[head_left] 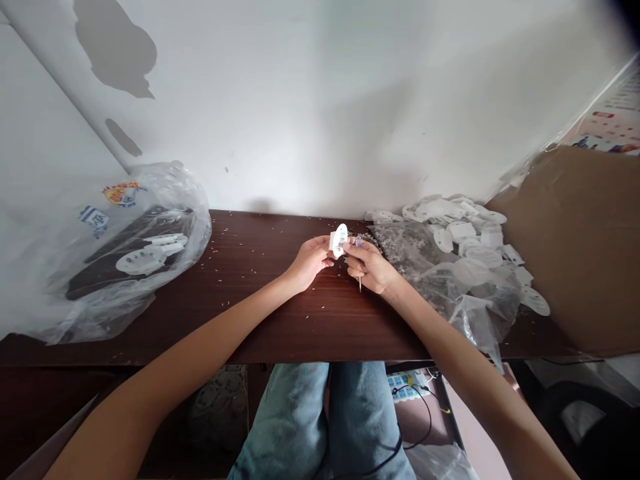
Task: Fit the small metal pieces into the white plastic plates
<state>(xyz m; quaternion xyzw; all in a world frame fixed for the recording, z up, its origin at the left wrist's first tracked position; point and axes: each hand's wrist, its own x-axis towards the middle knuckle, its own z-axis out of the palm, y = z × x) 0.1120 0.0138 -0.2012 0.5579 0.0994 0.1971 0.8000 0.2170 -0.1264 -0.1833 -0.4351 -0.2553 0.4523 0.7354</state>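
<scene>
A small white plastic piece with an oval face and a boxy back (341, 241) is held up over the table's middle. My left hand (307, 264) grips it from the left, fingers closed on its boxy side. My right hand (374, 268) is closed round a slim tool with a purplish end (358, 242); its thin metal shaft (360, 284) sticks out below the fingers. The right thumb and forefinger also touch the oval face. Which end of the tool is the working one I cannot tell.
Many similar white pieces (470, 230) are heaped on a clear plastic bag at the right, beside a brown cardboard box (575, 247). At the left, an open clear bag (197, 200) contains several oval pieces (141, 261). Small white scraps dot the dark wooden table (260, 320).
</scene>
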